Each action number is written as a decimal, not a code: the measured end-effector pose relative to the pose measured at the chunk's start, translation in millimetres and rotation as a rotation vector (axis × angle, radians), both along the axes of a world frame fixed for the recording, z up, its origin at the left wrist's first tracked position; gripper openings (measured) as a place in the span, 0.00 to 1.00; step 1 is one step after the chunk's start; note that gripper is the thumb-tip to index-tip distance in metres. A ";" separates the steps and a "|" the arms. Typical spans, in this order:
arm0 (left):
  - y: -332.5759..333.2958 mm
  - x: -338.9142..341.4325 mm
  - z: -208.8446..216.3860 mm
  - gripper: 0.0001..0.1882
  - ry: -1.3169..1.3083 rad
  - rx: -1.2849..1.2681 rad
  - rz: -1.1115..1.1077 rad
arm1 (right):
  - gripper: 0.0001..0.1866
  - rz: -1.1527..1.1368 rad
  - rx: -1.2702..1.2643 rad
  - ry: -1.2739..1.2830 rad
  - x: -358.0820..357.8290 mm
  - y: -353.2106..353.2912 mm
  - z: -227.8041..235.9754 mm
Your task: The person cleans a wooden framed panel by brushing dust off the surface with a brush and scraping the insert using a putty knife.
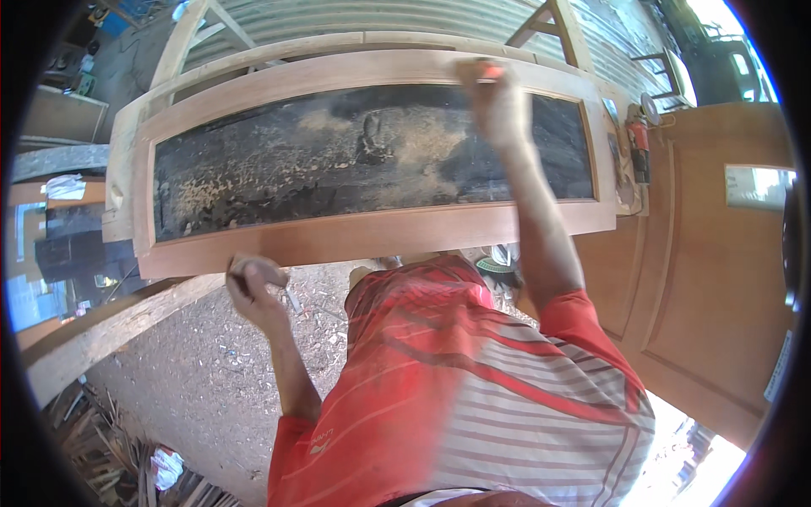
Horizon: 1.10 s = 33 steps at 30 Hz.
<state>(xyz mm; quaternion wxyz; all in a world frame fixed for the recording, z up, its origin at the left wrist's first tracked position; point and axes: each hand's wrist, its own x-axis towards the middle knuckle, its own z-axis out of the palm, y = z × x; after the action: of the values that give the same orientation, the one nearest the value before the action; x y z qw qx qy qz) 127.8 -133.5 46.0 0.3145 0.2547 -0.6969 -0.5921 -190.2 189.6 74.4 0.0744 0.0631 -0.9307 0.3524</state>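
Observation:
A wooden panel with a pale reddish frame lies flat across supports in front of me. Its dark inset is blotched with tan dust or residue. Over the far rail, right of the middle, my right hand is closed around a small thing with an orange-red patch; motion blur hides its kind. At the near left edge of the panel, my left hand grips a brown, flat block-like piece. Whether that piece touches the frame I cannot tell.
A red power tool lies just beyond the panel's right end. Another brown wooden door stands at the right. A timber beam runs along the left, with a heap of wood scraps below. Shavings litter the ground.

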 end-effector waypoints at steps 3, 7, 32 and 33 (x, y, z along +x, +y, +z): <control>-19.7 41.7 -16.0 0.15 -0.051 0.011 0.194 | 0.20 -0.238 0.369 0.284 -29.1 151.7 -1.8; -34.2 57.5 -27.2 0.20 -0.201 -0.001 0.298 | 0.16 -0.360 0.398 0.121 -41.9 238.0 -16.1; 60.7 -86.4 -0.1 0.17 -0.159 -0.157 -0.010 | 0.18 0.611 0.150 0.266 78.7 2.8 -19.2; 65.2 -87.9 2.6 0.17 -0.157 -0.159 -0.032 | 0.18 0.589 0.153 0.264 89.3 1.3 -28.7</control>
<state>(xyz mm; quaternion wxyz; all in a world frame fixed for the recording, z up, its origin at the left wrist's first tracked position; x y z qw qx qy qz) 40.0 -68.3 48.7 0.2689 0.2632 -0.7681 -0.5181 -100.9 190.9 45.7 0.0845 0.3801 -0.8785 0.2768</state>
